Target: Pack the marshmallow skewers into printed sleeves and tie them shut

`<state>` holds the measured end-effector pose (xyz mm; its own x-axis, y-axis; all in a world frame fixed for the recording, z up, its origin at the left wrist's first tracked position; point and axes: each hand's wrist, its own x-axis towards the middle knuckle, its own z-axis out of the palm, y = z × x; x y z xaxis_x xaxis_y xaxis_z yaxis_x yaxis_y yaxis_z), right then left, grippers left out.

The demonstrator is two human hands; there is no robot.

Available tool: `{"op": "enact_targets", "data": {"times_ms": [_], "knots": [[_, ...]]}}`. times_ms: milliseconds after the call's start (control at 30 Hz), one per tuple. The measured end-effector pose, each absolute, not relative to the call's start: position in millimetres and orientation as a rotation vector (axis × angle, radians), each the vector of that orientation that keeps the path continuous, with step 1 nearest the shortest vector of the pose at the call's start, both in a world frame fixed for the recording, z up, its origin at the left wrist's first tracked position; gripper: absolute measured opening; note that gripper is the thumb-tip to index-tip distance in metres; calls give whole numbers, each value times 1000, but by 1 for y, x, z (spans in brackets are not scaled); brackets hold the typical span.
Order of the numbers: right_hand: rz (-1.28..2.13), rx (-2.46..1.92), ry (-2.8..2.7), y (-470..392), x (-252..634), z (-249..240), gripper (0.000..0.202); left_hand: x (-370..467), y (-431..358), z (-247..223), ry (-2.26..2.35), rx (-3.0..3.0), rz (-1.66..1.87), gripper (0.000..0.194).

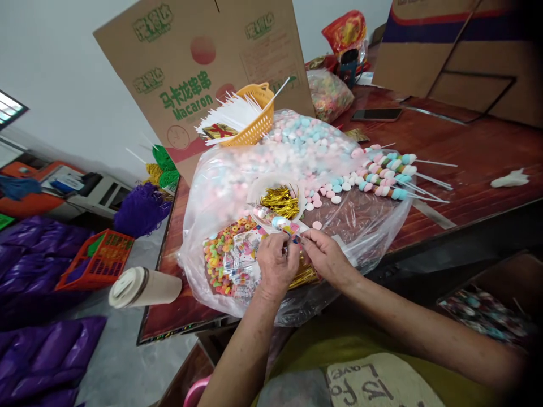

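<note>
Both hands meet at a wrapped candy skewer (278, 222), a stick of pastel sweets in a clear printed sleeve, pointing away to the upper left. My left hand (275, 263) has its fingers curled round the sleeve's near end. My right hand (328, 257) pinches the same end from the right; what exactly lies between its fingertips is partly hidden. Just beyond the skewer is a white bowl (254, 192) holding gold twist ties (280, 202). Beneath my left hand lie printed clear wrappers (241, 263) and colourful ring-shaped sweets (220, 254). More gold ties (305, 271) show below the hands.
Pastel sweets (297, 135) fill a large plastic bag. Finished skewers (390, 172) lie to the right. A yellow basket (258, 127) of white sticks leans by a cardboard box (203, 62). A lidded cup (146, 287) stands at the table's left edge; a phone (376, 115) lies further back.
</note>
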<state>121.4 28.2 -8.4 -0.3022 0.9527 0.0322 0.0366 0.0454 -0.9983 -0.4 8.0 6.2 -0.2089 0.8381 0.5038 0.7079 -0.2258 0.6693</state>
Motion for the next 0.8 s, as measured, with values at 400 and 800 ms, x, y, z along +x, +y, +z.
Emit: {"op": "enact_targets", "data": {"times_ms": [400,800], "knots": [[1168,-1126,-1872,50,150,-9,45,-13,12,-2,1999,1689,1458,9],[-197,-1655,-2710,87,231,-49,40,-11,20,-20,1965,1687,1369,8]]}}
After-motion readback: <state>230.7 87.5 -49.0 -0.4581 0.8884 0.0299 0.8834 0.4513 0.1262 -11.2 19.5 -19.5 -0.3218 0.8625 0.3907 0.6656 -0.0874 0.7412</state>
